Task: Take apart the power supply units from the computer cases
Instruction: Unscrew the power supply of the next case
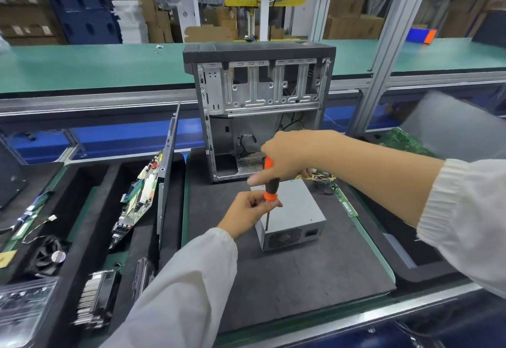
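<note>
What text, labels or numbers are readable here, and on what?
None can be read.
Memory stick: a white label, too small to read.
Power supply: no printing shows on its visible faces.
Circuit board: markings blurred.
Cardboard boxes: labels blurred.
Computer case: a red mark at its top right corner, unreadable.

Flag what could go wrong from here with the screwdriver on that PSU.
1. The power supply unit sits loose on the mat; neither hand braces it, so it may shift or the tip may slip.
2. The left hand pinches low on the screwdriver, close to the shaft, so a slip could jab the fingers.
3. The wire bundle trails toward the computer case; it could snag if the unit moves.
</note>
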